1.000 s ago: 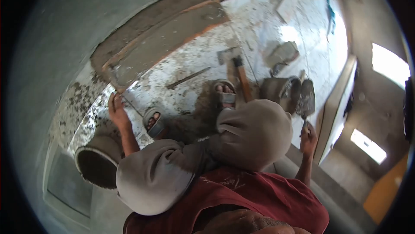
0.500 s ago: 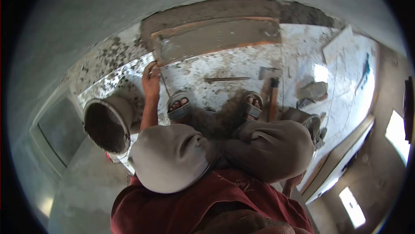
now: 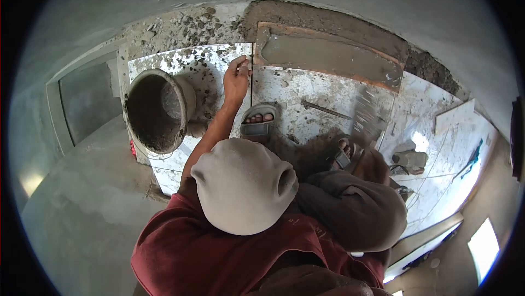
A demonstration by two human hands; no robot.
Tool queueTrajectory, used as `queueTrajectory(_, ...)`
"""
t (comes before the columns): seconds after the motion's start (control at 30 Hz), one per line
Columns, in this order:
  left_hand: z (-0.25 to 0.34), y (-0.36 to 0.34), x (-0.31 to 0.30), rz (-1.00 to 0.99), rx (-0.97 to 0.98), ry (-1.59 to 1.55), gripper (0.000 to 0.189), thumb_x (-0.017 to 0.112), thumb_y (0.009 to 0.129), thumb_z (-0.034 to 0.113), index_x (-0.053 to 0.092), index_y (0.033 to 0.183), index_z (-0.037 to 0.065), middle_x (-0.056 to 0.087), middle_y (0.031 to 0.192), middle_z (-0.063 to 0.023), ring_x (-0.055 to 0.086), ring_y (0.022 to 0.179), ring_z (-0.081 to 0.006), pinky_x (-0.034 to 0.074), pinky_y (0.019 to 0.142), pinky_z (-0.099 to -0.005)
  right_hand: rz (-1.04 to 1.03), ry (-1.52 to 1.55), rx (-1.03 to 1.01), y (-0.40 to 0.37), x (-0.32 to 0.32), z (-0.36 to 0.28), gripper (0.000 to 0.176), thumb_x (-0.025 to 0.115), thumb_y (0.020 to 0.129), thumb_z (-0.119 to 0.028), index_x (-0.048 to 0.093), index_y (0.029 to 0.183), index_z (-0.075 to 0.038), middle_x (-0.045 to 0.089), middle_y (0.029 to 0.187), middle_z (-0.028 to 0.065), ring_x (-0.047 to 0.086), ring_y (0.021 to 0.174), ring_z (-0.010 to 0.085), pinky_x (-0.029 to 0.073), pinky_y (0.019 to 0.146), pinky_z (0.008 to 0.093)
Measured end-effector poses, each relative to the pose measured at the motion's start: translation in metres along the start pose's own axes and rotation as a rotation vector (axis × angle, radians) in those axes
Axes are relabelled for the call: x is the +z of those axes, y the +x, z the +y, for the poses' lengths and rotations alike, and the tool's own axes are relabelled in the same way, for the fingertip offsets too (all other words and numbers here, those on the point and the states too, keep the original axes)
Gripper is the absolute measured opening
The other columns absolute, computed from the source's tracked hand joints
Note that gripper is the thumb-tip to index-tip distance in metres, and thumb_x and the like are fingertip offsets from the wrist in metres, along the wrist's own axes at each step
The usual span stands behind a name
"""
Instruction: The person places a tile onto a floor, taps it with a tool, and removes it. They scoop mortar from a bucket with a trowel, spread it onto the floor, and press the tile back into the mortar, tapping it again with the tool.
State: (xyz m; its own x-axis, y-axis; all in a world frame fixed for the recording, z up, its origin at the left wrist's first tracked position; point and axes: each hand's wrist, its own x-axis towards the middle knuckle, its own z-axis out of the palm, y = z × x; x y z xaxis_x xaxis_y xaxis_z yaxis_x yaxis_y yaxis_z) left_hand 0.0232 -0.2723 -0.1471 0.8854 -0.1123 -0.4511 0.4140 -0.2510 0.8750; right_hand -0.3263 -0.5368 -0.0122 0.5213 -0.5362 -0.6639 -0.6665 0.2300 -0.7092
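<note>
My left hand (image 3: 237, 80) reaches forward over the white floor tile, beside a dark joint and the near-left corner of a mortar-smeared tile strip (image 3: 328, 53). Its fingers are slightly bent and apart, with nothing visible in them. On the other side, my right hand (image 3: 373, 166) is blurred and low beside my right foot. It appears closed round the handle of a hammer (image 3: 369, 113), whose head is smeared by motion above the tiles. A thin metal bar (image 3: 326, 109) lies on the floor between my feet and the strip.
A mortar-caked bucket (image 3: 188, 96) stands left of my arm. Mortar crumbs (image 3: 191, 25) lie along the wall. At right are a grey power tool (image 3: 410, 158), a loose white tile piece (image 3: 455, 116) and a teal strip (image 3: 472, 159).
My view has swung left, so the strip and bucket sit further right. The hammer lay still on the floor; now it moves, with my right hand forward from beside my knee.
</note>
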Motion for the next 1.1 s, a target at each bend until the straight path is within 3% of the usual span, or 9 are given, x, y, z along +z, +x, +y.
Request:
queueTrajectory(0.03,0.002,-0.004,-0.004,0.011,0.002,-0.014,0.03,0.052,0.091,0.015,0.056,0.116,0.0,0.062,0.098,-0.0078,0.058,0.076,-0.013,0.046,0.071,-0.0263,-0.24,-0.589,-0.374,0.029,0.032,-0.053,0.039,0.061,0.085,-0.016,0.052,0.117,0.003,0.062,0.104,0.0169,0.061,0.095,0.0293,0.047,0.085,0.0358)
queueTrajectory(0.13,0.005,-0.024,-0.02,0.043,0.018,-0.035,0.032,0.048,0.091,0.011,0.053,0.119,-0.001,0.061,0.104,-0.0089,0.058,0.078,-0.0134,0.046,0.072,-0.0265,-0.501,-0.493,-0.493,0.084,0.104,-0.07,0.04,0.06,0.086,-0.021,0.052,0.12,-0.002,0.063,0.101,0.0191,0.061,0.096,0.0335,0.047,0.083,0.0372)
queueTrajectory(0.23,0.0,-0.037,-0.037,0.075,0.023,0.025,0.033,0.048,0.091,0.015,0.051,0.121,0.001,0.06,0.109,-0.0062,0.058,0.084,-0.0127,0.044,0.064,-0.0249,-0.605,-0.556,-0.42,0.108,0.154,-0.072,0.043,0.057,0.087,-0.027,0.051,0.12,-0.001,0.064,0.089,0.0163,0.065,0.08,0.0272,0.05,0.071,0.0352)
queueTrajectory(0.3,-0.01,-0.044,-0.046,0.072,0.014,0.006,0.033,0.048,0.091,0.015,0.051,0.121,0.001,0.06,0.109,-0.0063,0.058,0.084,-0.013,0.044,0.064,-0.0251,-0.741,-0.419,-0.12,0.11,0.175,-0.078,0.044,0.055,0.087,-0.029,0.051,0.119,0.002,0.062,0.076,0.0116,0.061,0.061,0.0177,0.049,0.056,0.0317)
queueTrajectory(0.4,-0.017,-0.052,-0.049,0.069,-0.018,0.001,0.033,0.047,0.091,0.015,0.049,0.122,0.003,0.06,0.109,-0.0062,0.058,0.084,-0.0135,0.043,0.065,-0.0252,-0.767,-0.331,-0.132,0.112,0.186,-0.063,0.045,0.054,0.087,-0.029,0.051,0.118,0.003,0.058,0.071,0.0085,0.055,0.051,0.0114,0.045,0.047,0.0289)
queueTrajectory(0.73,-0.009,-0.047,-0.035,0.019,-0.022,-0.05,0.033,0.048,0.092,0.015,0.051,0.122,0.002,0.06,0.108,-0.0077,0.057,0.084,-0.0134,0.044,0.065,-0.0247,-0.635,-0.33,-0.151,0.114,0.181,-0.051,0.044,0.054,0.086,-0.028,0.051,0.118,0.003,0.06,0.073,0.0109,0.057,0.052,0.0141,0.047,0.05,0.03)
queueTrajectory(0.9,-0.011,-0.045,-0.032,0.008,-0.014,-0.041,0.032,0.048,0.092,0.013,0.051,0.122,0.001,0.06,0.107,-0.0078,0.056,0.083,-0.0132,0.044,0.066,-0.0241,-0.475,-0.428,-0.355,0.116,0.155,-0.03,0.044,0.055,0.087,-0.029,0.051,0.12,0.001,0.061,0.074,0.0134,0.059,0.057,0.0164,0.048,0.059,0.0327)
queueTrajectory(1.0,-0.014,-0.045,-0.03,0.002,0.006,-0.024,0.033,0.048,0.091,0.013,0.051,0.121,0.002,0.06,0.109,-0.0083,0.058,0.084,-0.0141,0.043,0.063,-0.0243,-0.456,-0.425,-0.209,0.112,0.137,-0.039,0.042,0.056,0.087,-0.025,0.051,0.119,0.001,0.062,0.078,0.0155,0.06,0.063,0.0191,0.049,0.063,0.0339)
queueTrajectory(1.1,-0.009,-0.046,-0.026,-0.018,-0.018,-0.052,0.032,0.048,0.091,0.012,0.051,0.121,0.002,0.06,0.109,-0.008,0.058,0.083,-0.014,0.043,0.063,-0.0244,-0.344,-0.408,-0.309,0.111,0.121,-0.032,0.04,0.057,0.086,-0.021,0.052,0.119,0.001,0.063,0.084,0.0175,0.061,0.07,0.0204,0.049,0.067,0.0339)
